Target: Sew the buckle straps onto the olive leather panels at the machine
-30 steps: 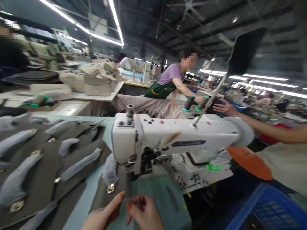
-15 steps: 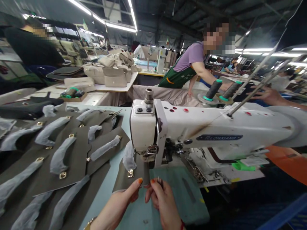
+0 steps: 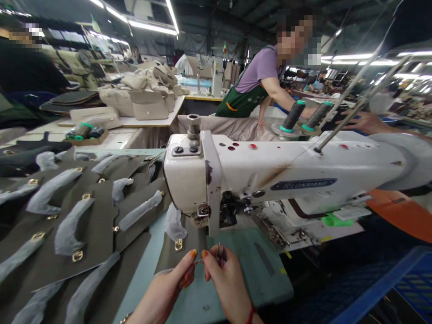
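Dark panel with gold buckle and wrapped handle sits under and in front of the sewing machine head's left end; left hand pinches its near edge, thumb on top. Right hand, just beside it in front of the machine, is closed around a small metal tool, thumb near the panel's corner, can't tell if touching. More panels lie overlapped left of the machine.

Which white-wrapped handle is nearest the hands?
The wrapped handle by the left end of the sewing machine, gold buckle just beyond the left hand; the other wrapped handles lie farther left among spread dark panels.
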The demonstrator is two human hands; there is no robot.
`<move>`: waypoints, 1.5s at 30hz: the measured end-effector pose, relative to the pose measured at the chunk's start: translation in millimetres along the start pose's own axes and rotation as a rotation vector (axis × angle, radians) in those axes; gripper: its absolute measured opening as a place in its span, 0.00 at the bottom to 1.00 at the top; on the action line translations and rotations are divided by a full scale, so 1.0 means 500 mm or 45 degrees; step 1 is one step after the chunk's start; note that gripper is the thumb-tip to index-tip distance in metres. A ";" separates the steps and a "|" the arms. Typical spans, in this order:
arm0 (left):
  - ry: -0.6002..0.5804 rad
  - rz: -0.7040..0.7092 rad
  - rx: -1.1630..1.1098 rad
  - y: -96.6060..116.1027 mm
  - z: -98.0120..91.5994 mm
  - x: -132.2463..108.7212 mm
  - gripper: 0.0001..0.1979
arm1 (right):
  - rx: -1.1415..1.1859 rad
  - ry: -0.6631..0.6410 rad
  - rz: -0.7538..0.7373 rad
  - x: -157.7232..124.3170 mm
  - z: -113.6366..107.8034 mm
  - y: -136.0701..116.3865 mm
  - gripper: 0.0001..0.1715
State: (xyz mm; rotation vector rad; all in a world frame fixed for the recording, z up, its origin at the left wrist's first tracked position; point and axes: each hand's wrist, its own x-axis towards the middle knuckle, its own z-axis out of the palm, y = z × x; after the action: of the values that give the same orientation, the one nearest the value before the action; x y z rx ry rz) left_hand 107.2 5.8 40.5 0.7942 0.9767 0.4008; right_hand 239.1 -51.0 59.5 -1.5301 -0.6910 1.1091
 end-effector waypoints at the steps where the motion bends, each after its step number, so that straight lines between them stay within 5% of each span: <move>1: 0.006 0.003 0.009 0.000 0.000 0.001 0.24 | -0.008 0.004 -0.008 0.001 0.000 0.002 0.19; 24: 0.226 0.143 0.189 0.070 -0.004 0.046 0.23 | -0.051 0.049 -0.076 0.074 0.014 -0.016 0.21; 32: 0.217 0.208 0.217 0.076 -0.023 0.077 0.22 | -0.020 0.095 -0.104 0.061 0.020 -0.021 0.21; 39: 0.095 0.325 0.224 0.097 -0.014 0.080 0.16 | 0.019 0.045 0.054 0.055 0.014 0.033 0.17; 45: 0.206 0.356 0.314 0.096 -0.015 0.085 0.23 | -0.081 0.023 0.099 0.055 0.020 0.105 0.13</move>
State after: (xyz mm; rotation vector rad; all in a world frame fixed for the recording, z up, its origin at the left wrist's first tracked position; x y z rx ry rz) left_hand 124.8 67.3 49.4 1.1422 1.0819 0.6002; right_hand 234.2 -36.5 1.6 -1.6308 -0.6647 1.1389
